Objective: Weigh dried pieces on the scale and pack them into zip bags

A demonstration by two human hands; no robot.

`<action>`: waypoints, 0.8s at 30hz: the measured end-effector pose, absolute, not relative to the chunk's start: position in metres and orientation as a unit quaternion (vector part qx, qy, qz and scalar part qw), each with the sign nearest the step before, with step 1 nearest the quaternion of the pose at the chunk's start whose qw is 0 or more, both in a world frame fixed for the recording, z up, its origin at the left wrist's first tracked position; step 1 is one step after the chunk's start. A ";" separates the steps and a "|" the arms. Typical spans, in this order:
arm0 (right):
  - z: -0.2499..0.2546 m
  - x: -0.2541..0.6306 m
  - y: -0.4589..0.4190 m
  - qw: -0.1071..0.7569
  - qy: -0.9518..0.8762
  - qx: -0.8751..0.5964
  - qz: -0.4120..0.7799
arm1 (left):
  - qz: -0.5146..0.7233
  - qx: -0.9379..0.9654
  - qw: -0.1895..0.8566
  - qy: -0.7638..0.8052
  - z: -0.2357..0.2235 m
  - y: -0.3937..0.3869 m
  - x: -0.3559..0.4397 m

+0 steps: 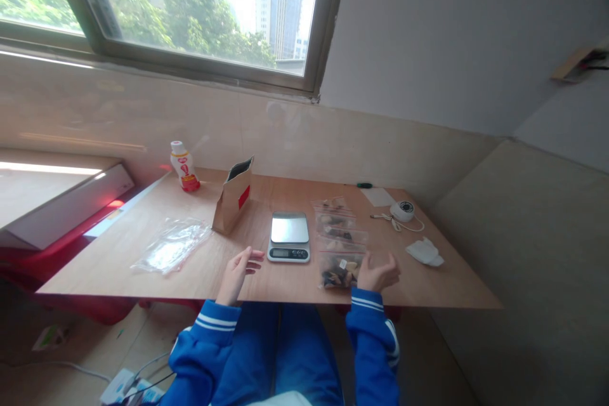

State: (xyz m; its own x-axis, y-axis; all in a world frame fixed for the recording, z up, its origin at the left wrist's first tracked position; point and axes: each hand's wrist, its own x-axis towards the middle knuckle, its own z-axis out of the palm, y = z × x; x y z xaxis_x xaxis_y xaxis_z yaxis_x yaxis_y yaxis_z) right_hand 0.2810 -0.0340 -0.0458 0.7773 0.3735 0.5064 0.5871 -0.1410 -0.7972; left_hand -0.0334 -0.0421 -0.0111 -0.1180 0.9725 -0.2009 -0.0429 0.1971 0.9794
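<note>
My left hand (239, 273) hovers over the near edge of the wooden table (143, 247), fingers spread and empty, just left of a small digital scale (288, 236). My right hand (377, 274) is open too, fingers apart, resting beside the nearest filled clear bag (339, 271) of dark and pale pieces. Further filled bags (339, 228) lie in a row behind it, to the right of the scale. Both arms wear blue sleeves with white stripes.
A brown paper pouch (233, 196) stands open left of the scale. A pile of empty clear bags (171, 246) lies at the left. A small bottle (184, 167) stands at the back. A white round device (403, 210), a crumpled tissue (425, 252) and a green pen (364, 185) sit on the right.
</note>
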 end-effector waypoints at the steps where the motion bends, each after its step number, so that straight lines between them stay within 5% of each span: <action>1: -0.046 0.272 -0.040 0.552 -0.320 -0.753 -0.162 | 0.481 0.409 0.523 0.573 -0.013 -0.041 -0.034; 3: -0.049 0.251 -0.053 0.511 -0.361 -0.747 -0.225 | 0.476 0.410 0.516 0.583 -0.021 -0.038 -0.035; 7: -0.073 0.216 -0.069 0.409 -0.456 -0.774 -0.158 | 0.494 0.416 0.454 0.614 -0.044 -0.030 -0.040; 14: -0.090 0.222 -0.027 0.283 -0.448 -0.848 -0.014 | 0.552 0.454 0.169 0.679 -0.073 -0.005 -0.067; 19: -0.070 0.237 0.018 0.259 -0.451 -0.853 0.053 | 0.553 0.495 0.030 0.670 -0.074 0.038 -0.085; 24: -0.073 0.217 0.012 0.317 -0.472 -0.823 -0.006 | 0.527 0.508 0.067 0.678 -0.083 0.076 -0.100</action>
